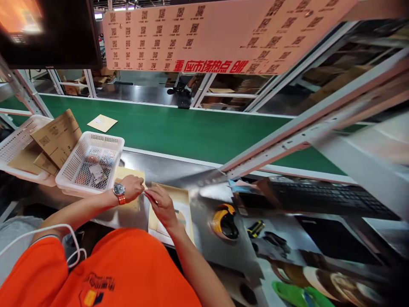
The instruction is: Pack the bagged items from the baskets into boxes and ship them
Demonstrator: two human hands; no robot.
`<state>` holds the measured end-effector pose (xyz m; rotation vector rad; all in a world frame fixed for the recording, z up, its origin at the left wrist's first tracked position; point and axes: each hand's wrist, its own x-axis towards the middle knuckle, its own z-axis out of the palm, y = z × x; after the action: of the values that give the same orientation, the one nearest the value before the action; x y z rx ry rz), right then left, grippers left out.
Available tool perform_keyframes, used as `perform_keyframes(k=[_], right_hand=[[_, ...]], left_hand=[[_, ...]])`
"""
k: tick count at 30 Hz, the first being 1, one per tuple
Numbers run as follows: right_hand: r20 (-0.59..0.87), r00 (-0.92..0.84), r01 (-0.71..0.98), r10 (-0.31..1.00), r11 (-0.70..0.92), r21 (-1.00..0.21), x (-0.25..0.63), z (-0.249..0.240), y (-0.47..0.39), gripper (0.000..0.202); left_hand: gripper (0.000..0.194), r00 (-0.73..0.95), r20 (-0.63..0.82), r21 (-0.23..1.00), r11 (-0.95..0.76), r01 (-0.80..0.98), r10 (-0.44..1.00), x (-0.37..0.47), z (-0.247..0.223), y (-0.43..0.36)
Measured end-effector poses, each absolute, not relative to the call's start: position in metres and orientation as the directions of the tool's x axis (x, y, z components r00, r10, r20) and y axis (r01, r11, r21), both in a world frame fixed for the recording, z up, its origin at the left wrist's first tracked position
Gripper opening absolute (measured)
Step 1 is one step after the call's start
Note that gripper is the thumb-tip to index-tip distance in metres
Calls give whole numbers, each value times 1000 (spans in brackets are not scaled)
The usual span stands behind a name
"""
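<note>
My left hand (132,186), with a watch on an orange strap at the wrist, lies curled on a yellow padded envelope (129,173) on the steel bench. Just to its right, my right hand (162,207) rests on a second yellow envelope (184,199). That hand's fingertips pinch the second envelope's left edge. The fingertips of both hands almost meet between the two envelopes. What is pinched there is too small to make out clearly.
A white perforated basket (110,140) with small packets stands left of my hands, and another basket (15,136) holds cardboard boxes. A green conveyor belt (191,128) carries one envelope (102,123). To the right are a yellow tape dispenser (223,219) and a black keyboard (319,196).
</note>
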<state>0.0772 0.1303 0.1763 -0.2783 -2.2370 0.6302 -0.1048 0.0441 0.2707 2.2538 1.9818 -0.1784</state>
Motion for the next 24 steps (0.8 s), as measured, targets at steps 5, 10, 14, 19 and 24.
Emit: perform_keyframes(k=[5,10,14,19,24], right_hand=[[578,-699,84,421,851,-518,102,160,134,18],[575,-689,135,440,858,-495,130,149,145,18],[449,-583,161,677,639,-752,143,132,140,21],[-180,-412,51,893,-175,-983,137,115,122,75],[-287,-463,-104,838,-373,-922,140,115,124,77]], left_hand=[[26,162,-138,94,-150,984,977,-95,247,53],[23,199,-143,104,-186,977,970,-84,229,60],[18,199,-189,103,-182,978,962,-70,220,69],[19,183,-226,163,-148,976,957,-47,210,80],[18,180,-261,220,-123,968,949,-35,199,88]])
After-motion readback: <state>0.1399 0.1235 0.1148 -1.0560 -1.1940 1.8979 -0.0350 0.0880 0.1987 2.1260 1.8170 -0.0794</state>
